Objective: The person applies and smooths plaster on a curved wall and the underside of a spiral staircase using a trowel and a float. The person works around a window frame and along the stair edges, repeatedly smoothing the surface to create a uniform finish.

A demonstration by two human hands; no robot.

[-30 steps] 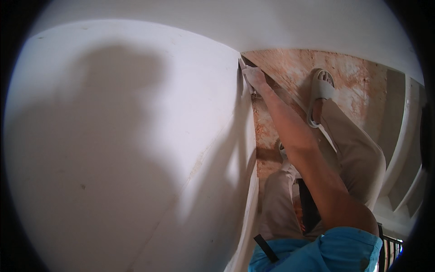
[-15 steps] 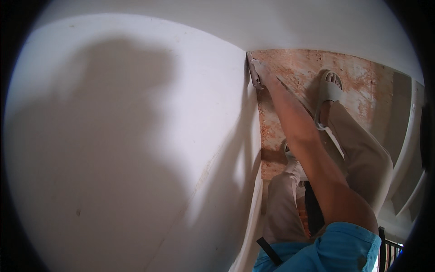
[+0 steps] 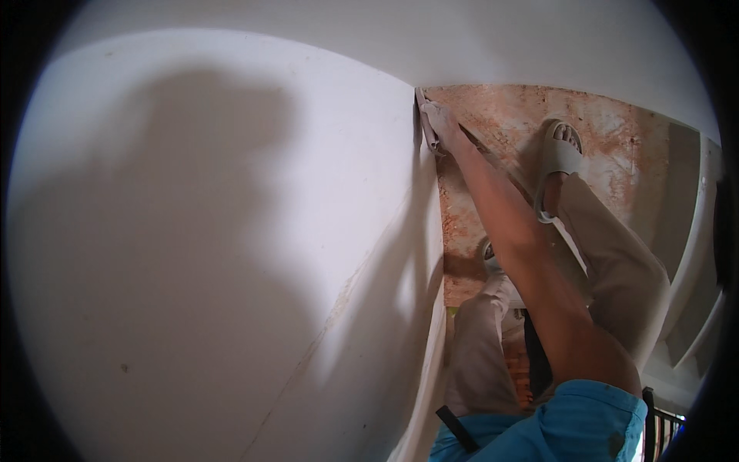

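My right arm reaches down and away to the corner where two white walls meet the floor. At its end, my dusty right hand (image 3: pixel 443 122) is closed around a flat, narrow, pale-dusted hand tool (image 3: pixel 426 135). This tool is seen nearly edge-on and lies along the left wall (image 3: pixel 346 177) close to the corner; its exact kind and its working face cannot be made out. My left hand is not in view.
The landing floor (image 3: pixel 508 108) is stained reddish and white. My right foot in a pale sandal (image 3: pixel 564 154) stands on it; my left foot is partly hidden behind my arm. Steps (image 3: pixel 685 200) rise at the right, and a dark railing (image 3: pixel 660 416) shows at lower right.
My right hand has shifted slightly, with the tool still along the wall by the corner. My feet keep their places; the view has moved a little.
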